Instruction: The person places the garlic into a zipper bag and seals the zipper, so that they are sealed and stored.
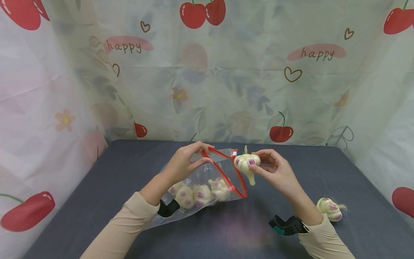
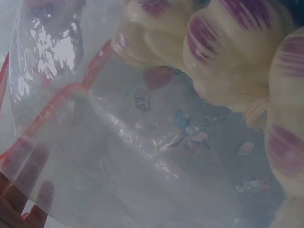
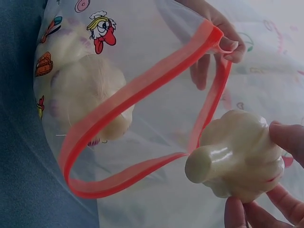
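A clear zip bag [image 1: 200, 172] with a red-edged mouth lies on the table, several garlic bulbs [image 1: 202, 195] inside it. My left hand [image 1: 185, 160] pinches the bag's upper rim between thumb and fingers, and the mouth gapes toward the right. Just outside that mouth, my right hand [image 1: 275, 171] holds one garlic bulb [image 3: 240, 154] by thumb and fingertips, its stem tilted downward. The right wrist view shows the red zip edge [image 3: 142, 90] beside this bulb. Through the film in the left wrist view, bagged bulbs [image 2: 228, 42] appear close up.
Another garlic bulb [image 1: 330, 208] lies on the dark table [image 1: 239, 226] by the right forearm. A printed curtain [image 1: 226, 90] with cherries and hearts hangs behind and on both sides. A thin looped wire [image 1: 341, 136] is at the back right corner.
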Action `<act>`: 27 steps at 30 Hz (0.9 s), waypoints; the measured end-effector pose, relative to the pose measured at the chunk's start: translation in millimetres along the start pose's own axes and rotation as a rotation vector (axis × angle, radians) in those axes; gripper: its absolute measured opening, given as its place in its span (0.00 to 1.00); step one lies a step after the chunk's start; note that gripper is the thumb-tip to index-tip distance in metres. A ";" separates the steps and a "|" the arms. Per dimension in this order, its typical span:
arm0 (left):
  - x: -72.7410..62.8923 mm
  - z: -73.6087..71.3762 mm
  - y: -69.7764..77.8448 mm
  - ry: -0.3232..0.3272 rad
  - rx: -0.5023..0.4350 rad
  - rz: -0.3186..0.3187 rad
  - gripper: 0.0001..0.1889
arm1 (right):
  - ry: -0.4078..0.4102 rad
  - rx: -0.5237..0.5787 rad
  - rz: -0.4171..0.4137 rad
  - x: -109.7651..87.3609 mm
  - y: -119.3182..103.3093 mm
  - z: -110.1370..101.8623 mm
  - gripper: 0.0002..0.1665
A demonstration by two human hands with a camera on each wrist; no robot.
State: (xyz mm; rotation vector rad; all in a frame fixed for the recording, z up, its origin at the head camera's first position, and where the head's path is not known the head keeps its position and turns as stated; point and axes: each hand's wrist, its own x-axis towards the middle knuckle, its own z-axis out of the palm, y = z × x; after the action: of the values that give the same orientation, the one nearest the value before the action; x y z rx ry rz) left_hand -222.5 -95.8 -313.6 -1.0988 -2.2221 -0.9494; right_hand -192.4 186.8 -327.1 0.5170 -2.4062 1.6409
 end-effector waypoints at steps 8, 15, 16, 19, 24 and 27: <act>-0.1 -0.9 1.1 -0.006 -0.012 -0.011 0.13 | -0.033 0.001 -0.007 0.9 -0.5 6.2 0.22; 0.0 -0.6 0.5 0.000 -0.011 -0.006 0.14 | -0.061 0.015 -0.016 2.0 0.0 12.5 0.22; 0.0 -0.5 0.5 0.001 -0.009 -0.003 0.14 | -0.064 0.017 -0.017 2.0 0.0 13.3 0.22; -0.3 -0.4 0.3 0.005 -0.005 0.001 0.14 | -0.074 0.019 -0.012 2.4 -0.7 16.1 0.22; -0.3 -1.1 1.2 0.003 -0.006 -0.001 0.14 | -0.091 0.039 -0.015 2.8 -1.8 19.5 0.23; -0.3 -1.0 1.3 0.000 -0.011 -0.003 0.13 | -0.103 0.048 -0.016 3.1 -2.1 21.4 0.23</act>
State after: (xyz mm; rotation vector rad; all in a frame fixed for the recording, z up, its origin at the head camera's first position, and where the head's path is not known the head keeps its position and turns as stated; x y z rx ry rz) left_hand -221.2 -96.1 -312.7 -1.1000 -2.2218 -0.9637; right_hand -193.5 165.7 -332.2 0.6424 -2.4319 1.7092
